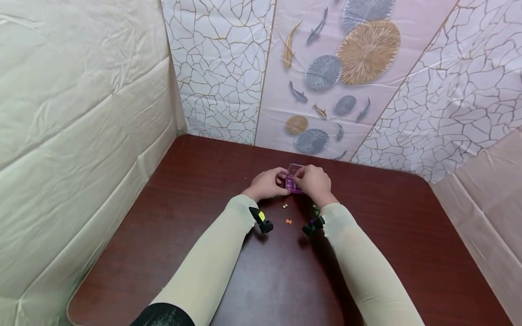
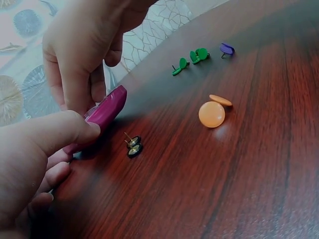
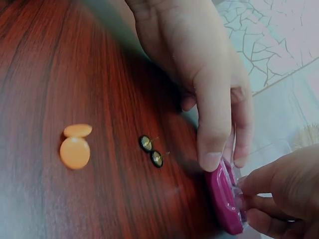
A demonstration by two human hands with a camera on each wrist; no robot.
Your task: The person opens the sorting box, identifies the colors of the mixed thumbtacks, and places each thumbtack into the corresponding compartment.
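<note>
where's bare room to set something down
The dark red-brown wooden table is bare outside the left cream sleeve and right cream sleeve, and between them, nearer than the round orange discs. Crowded: around the magenta plastic case, left hand and right hand, plus black-and-gold studs and round green studs.

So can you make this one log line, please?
left fingers: grip pink box | right fingers: at box, grasp unclear | lid: raised | table: orange discs, black-gold studs, green studs, purple stud

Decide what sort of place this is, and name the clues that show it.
Probably an indoor tabletop workspace, perhaps screened off: a dark reddish-brown table, creased cream sheeting on the left, and a patterned backdrop with fish motifs behind it.
</note>
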